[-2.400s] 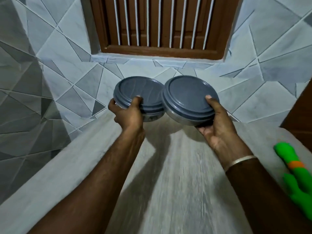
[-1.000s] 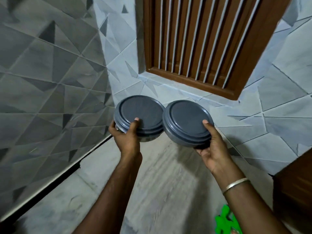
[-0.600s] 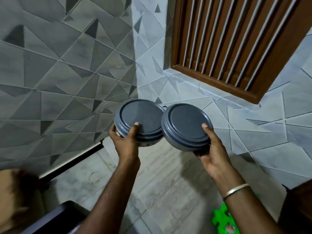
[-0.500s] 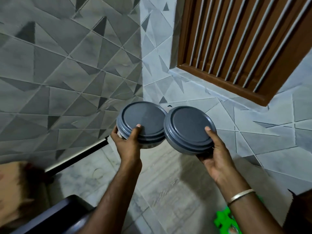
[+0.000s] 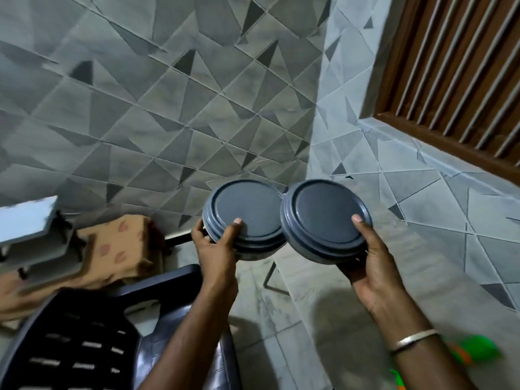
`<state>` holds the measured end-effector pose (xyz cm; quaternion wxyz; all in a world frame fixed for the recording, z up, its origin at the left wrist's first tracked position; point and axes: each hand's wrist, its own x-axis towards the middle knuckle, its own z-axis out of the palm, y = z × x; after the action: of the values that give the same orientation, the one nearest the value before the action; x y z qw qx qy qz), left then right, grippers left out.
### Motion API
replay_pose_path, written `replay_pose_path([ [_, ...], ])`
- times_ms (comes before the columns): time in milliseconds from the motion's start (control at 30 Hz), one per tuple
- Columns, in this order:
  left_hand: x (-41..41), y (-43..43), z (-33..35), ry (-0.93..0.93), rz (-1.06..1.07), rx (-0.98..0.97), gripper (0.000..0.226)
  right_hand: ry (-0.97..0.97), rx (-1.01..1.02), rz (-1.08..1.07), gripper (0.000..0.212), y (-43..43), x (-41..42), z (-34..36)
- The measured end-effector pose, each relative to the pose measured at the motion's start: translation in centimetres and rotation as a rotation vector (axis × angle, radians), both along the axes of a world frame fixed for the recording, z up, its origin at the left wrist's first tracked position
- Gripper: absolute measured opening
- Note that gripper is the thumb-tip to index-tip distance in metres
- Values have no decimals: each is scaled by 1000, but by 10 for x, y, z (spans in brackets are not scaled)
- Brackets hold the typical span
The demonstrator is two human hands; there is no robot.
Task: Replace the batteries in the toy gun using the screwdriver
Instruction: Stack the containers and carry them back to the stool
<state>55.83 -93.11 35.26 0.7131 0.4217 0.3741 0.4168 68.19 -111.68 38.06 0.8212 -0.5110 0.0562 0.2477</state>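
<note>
While both arms reach out above and to the right of the dark slatted plastic chair [image 5: 70,347], each hand carries a round steel container capped with a grey plastic lid. The left hand [image 5: 216,249] grips the left lidded container [image 5: 247,212] at its near edge, thumb lying on the lid and fingers curled round the side. The right hand [image 5: 371,266] holds the right lidded container [image 5: 323,215] the same way, thumb on top and fingers underneath; a thin silver metal bangle [image 5: 413,337] circles that wrist. The two containers tilt toward the camera, rims meeting. Their lids show only moulded concentric rings; whether they carry any lettering cannot be told. The green and orange plastic toy gun [image 5: 475,353] lies low, far right of the chair, blurred and partly hidden behind the right forearm. Just behind the chair sits a brown patterned cloth [image 5: 118,249].
</note>
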Motion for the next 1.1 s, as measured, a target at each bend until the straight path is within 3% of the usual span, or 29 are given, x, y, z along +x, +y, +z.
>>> replay_pose_path([
  [267,-136,6,26,-51,174,40,63,-45,8,234,30,43,-102,35],
  [667,-345,64,43,-73,424,69,67,-90,77,536,34,152,-278,51],
  [1100,-554,162,44,-40,505,120,69,-4,108,654,59,269,-477,30],
])
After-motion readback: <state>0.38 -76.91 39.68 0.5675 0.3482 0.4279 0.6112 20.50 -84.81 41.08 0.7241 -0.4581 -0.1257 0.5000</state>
